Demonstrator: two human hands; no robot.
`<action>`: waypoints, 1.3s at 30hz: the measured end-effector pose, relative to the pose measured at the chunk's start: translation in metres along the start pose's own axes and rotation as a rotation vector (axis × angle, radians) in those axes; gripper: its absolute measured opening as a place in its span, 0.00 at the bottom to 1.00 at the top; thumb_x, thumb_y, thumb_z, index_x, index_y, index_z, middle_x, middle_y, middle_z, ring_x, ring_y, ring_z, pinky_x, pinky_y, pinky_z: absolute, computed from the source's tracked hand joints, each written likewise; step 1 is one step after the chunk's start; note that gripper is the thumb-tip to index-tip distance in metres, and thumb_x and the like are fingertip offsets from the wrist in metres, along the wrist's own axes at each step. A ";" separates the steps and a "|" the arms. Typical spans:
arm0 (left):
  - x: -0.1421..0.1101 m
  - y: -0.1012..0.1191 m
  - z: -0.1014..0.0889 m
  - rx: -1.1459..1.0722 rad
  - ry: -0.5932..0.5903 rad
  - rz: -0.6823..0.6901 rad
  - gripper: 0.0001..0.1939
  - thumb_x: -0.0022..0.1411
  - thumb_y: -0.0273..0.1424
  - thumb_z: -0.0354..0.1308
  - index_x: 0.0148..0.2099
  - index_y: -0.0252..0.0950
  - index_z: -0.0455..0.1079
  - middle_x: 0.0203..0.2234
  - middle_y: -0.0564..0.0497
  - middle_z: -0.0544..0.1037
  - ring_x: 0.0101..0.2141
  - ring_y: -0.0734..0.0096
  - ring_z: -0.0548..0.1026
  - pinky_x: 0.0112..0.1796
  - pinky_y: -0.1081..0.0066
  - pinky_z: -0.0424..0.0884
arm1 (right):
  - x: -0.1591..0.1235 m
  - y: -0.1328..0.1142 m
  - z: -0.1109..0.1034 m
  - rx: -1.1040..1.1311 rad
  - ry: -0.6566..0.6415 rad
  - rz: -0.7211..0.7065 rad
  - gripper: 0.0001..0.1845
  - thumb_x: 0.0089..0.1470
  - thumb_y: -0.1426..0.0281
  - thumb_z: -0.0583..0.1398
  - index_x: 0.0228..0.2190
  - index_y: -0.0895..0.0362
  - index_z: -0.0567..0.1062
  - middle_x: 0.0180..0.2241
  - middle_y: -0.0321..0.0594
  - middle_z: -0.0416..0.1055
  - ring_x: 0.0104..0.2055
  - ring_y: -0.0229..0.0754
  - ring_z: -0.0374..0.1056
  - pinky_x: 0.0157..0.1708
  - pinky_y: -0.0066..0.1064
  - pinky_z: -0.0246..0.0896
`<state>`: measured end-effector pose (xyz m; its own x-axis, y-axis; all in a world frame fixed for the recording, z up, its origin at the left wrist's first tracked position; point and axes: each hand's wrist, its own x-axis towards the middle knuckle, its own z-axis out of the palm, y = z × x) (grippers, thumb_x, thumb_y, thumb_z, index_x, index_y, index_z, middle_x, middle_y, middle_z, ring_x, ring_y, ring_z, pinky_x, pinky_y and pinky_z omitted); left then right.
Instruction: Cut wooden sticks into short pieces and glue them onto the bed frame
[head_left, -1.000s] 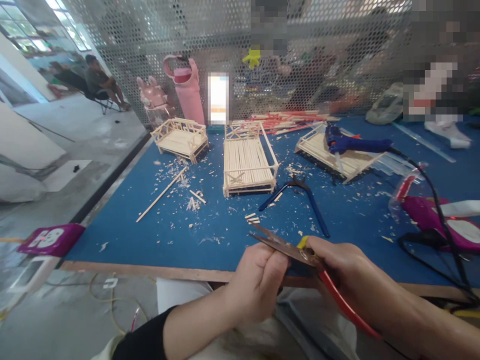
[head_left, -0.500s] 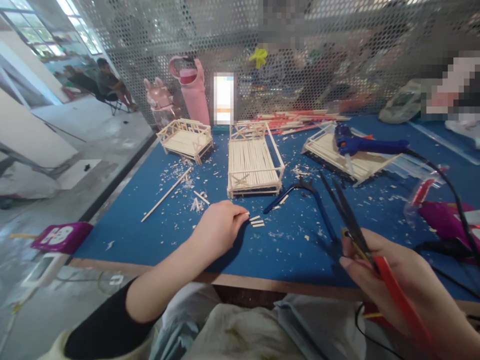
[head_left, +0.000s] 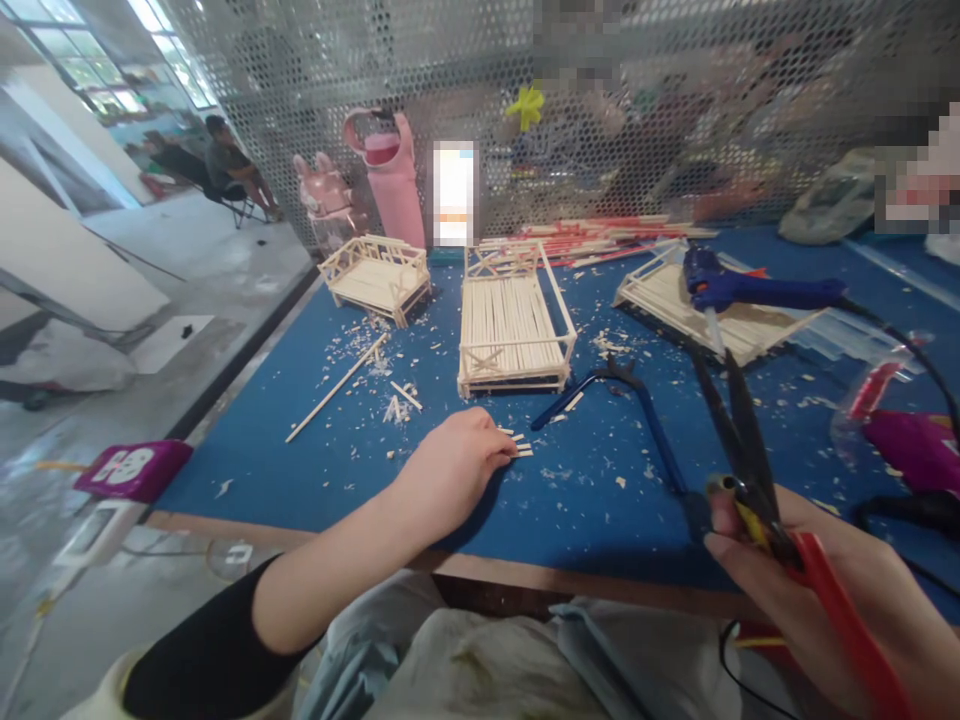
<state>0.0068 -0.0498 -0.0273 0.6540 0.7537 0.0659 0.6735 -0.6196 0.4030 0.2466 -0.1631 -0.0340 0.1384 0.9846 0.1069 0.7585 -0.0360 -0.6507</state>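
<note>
My left hand [head_left: 457, 465] rests low over the table, fingertips pinched together at a small row of short wooden sticks [head_left: 524, 452]; the fingers partly cover the sticks. In my right hand [head_left: 817, 580] are red-handled scissors [head_left: 742, 450], held with dark blades parted and pointing up and away from me. Blue-handled pliers [head_left: 656, 430] lie spread between my hands. Beyond my left hand stands a miniature bed frame of thin sticks [head_left: 510, 325]. A smaller stick-built piece with railings [head_left: 379, 280] is left of it.
At the right, a blue glue gun [head_left: 757, 288] rests on another stick frame [head_left: 652, 285], its cord running right. A long stick [head_left: 337, 388] and shavings lie on the blue tabletop [head_left: 300, 490]. A pink bottle [head_left: 394, 190] stands by the perforated screen. One person [head_left: 232, 165] sits far left.
My left hand has left the scissor blades and come down at the short sticks, leaving one more in the row. My right hand has carried the scissors right, blades now upward. The view has shifted slightly.
</note>
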 end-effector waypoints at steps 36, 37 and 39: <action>-0.022 0.048 0.010 -1.656 0.089 -0.542 0.20 0.40 0.40 0.71 0.28 0.30 0.70 0.19 0.58 0.70 0.19 0.85 0.69 0.26 0.81 0.70 | 0.013 -0.031 0.014 -0.128 -0.176 -0.267 0.04 0.49 0.68 0.53 0.24 0.52 0.62 0.19 0.32 0.64 0.17 0.36 0.57 0.17 0.27 0.54; -0.022 0.047 0.011 -1.669 0.102 -0.533 0.20 0.41 0.40 0.71 0.29 0.31 0.69 0.19 0.58 0.70 0.19 0.85 0.69 0.25 0.82 0.70 | 0.013 -0.030 0.015 -0.120 -0.187 -0.266 0.05 0.49 0.68 0.52 0.24 0.52 0.61 0.19 0.32 0.63 0.17 0.36 0.56 0.17 0.26 0.54; -0.021 0.048 0.013 -1.710 0.127 -0.526 0.20 0.42 0.39 0.71 0.30 0.31 0.67 0.19 0.58 0.72 0.19 0.85 0.70 0.24 0.82 0.70 | 0.012 -0.028 0.016 -0.089 -0.197 -0.250 0.06 0.50 0.68 0.52 0.23 0.52 0.60 0.18 0.31 0.62 0.18 0.35 0.56 0.18 0.27 0.54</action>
<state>0.0296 -0.0977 -0.0210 0.4266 0.8386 -0.3387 -0.3410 0.4960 0.7986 0.2163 -0.1474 -0.0266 -0.1786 0.9787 0.1015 0.8074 0.2048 -0.5533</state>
